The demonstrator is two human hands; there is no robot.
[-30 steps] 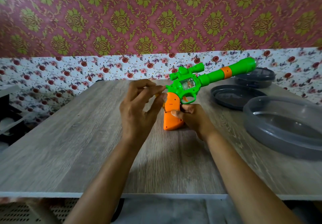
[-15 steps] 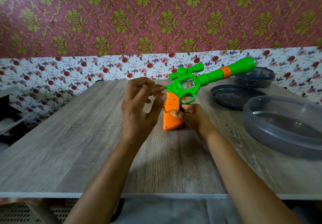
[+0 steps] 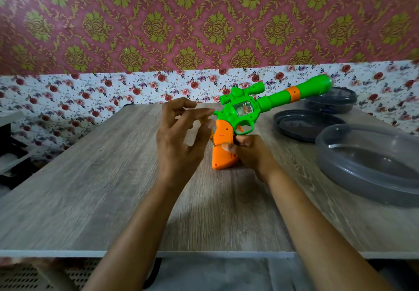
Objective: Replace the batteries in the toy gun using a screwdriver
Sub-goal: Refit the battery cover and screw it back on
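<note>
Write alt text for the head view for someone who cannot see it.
The right hand grips the orange handle of a green toy gun propped on a wooden table, barrel angled up-right. The left hand holds what looks like a yellow screwdriver at the handle's back. Grey containers sit right.

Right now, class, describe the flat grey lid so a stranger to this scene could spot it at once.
Start at the wooden table and go to its right side. The lid lies between the big translucent tub nearest you and the closed container by the wall. It alone is flat and shallow.
</note>
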